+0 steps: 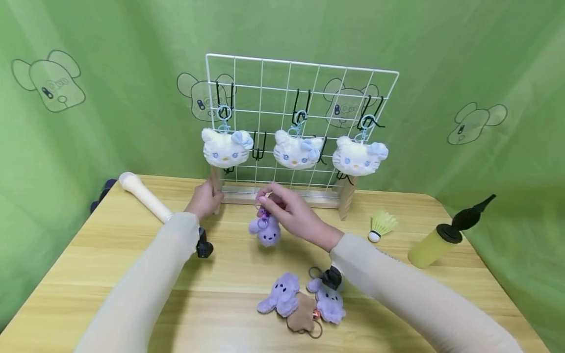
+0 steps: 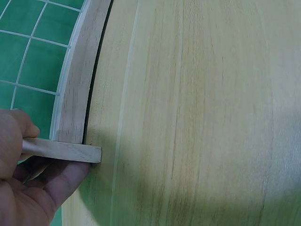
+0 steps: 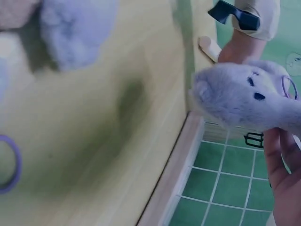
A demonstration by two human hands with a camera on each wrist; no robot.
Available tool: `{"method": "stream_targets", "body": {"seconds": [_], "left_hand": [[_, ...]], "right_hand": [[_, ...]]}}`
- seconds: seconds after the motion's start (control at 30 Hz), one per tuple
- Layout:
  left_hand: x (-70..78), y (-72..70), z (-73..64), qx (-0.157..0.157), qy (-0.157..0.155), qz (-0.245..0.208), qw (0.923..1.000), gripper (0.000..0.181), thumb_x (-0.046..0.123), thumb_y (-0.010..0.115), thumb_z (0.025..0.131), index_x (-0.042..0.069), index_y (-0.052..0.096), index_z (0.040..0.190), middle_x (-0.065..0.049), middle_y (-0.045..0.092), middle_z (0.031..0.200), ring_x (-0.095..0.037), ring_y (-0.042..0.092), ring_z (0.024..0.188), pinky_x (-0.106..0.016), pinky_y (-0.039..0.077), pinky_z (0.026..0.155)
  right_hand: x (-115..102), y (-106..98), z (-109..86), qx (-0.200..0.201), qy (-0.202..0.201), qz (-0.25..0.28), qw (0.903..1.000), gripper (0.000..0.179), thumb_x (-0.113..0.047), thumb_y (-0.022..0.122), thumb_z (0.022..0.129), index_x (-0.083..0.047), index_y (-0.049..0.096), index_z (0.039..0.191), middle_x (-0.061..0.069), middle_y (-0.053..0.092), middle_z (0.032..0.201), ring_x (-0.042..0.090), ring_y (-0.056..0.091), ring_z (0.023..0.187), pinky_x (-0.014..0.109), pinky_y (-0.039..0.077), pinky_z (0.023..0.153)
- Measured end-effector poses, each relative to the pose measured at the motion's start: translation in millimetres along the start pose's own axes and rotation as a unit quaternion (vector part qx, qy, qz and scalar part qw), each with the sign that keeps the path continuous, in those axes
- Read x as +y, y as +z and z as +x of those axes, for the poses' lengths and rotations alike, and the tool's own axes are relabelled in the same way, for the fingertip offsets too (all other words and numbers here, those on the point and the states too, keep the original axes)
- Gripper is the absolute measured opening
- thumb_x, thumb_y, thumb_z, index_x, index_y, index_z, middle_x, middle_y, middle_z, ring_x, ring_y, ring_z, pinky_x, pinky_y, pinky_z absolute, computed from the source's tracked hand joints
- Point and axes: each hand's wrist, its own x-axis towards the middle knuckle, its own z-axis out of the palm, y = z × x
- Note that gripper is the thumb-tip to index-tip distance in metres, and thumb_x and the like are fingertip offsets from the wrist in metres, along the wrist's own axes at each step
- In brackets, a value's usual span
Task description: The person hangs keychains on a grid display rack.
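My right hand [image 1: 293, 211] pinches the ring and clasp of a purple plush keychain [image 1: 268, 235], which hangs above the table in front of the rack. In the right wrist view the plush [image 3: 235, 94] shows its dark eyes beside the fingers. My left hand [image 1: 205, 200] grips the left wooden leg of a white wire grid rack [image 1: 282, 196]; the left wrist view shows its thumb and fingers around the wooden foot [image 2: 70, 149]. Three white cat plush keychains [image 1: 227, 149], [image 1: 296, 151], [image 1: 358, 158] with blue bows hang from black hooks on the rack's upper part.
More plush keychains lie on the table: two purple [image 1: 282, 294], [image 1: 330, 303] and a brown piece [image 1: 302, 314]. A yellow shuttlecock [image 1: 382, 224] and a yellow hand pump [image 1: 434, 244] are at right. A pale rod [image 1: 143, 195] lies at left. Lower black hooks [image 1: 258, 147] hold nothing.
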Motion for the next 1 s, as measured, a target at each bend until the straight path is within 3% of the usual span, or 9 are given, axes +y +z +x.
{"method": "stream_targets", "body": {"seconds": [0.2,0.4,0.53,0.7,1.0], "left_hand": [[-6.9,0.5,-1.0,-0.002,-0.006,0.007,1.0000,0.047,0.007,0.048,0.104,-0.011,0.041,0.147,-0.037,0.063,0.127,-0.030,0.069,0.085,-0.029,0.059,0.069],[-3.9,-0.3,1.8,-0.010,-0.002,0.000,0.9999,0.051,0.007,0.047,0.105,-0.013,0.037,0.151,-0.039,0.062,0.128,-0.030,0.069,0.080,-0.027,0.059,0.063],[-1.5,0.6,3.6,-0.013,-0.010,-0.005,0.9998,0.051,0.007,0.048,0.105,-0.011,0.037,0.151,-0.037,0.065,0.122,-0.030,0.070,0.080,-0.026,0.059,0.063],[-1.1,1.9,4.1,-0.008,-0.010,-0.004,0.9999,0.048,0.006,0.048,0.104,-0.012,0.040,0.148,-0.036,0.065,0.119,-0.029,0.070,0.081,-0.027,0.060,0.065],[-1.9,-0.6,3.7,-0.003,-0.008,-0.004,1.0000,0.049,0.006,0.049,0.104,-0.012,0.039,0.149,-0.038,0.063,0.128,-0.032,0.070,0.085,-0.030,0.063,0.068]], "right_hand": [[0,-3,13.2,0.056,0.002,-0.013,0.9984,0.022,-0.014,0.043,0.112,-0.001,0.059,0.121,0.015,0.074,0.100,0.022,0.073,0.090,0.028,0.064,0.077],[-1,-13,35.7,0.111,-0.013,-0.009,0.9937,0.020,-0.012,0.045,0.111,0.004,0.055,0.119,0.020,0.076,0.102,0.028,0.074,0.095,0.029,0.063,0.085],[-3,-16,51.7,0.127,-0.021,-0.023,0.9914,0.020,-0.014,0.045,0.112,0.002,0.053,0.118,0.018,0.077,0.098,0.026,0.072,0.085,0.025,0.057,0.075],[-1,-11,63.9,0.144,0.012,-0.051,0.9882,0.019,-0.017,0.043,0.113,-0.003,0.053,0.119,0.015,0.076,0.092,0.018,0.059,0.067,0.025,0.042,0.057],[11,-1,77.8,0.158,0.069,-0.064,0.9828,0.020,-0.018,0.040,0.113,-0.003,0.050,0.121,0.002,0.048,0.074,0.016,0.043,0.065,0.027,0.039,0.057]]}}
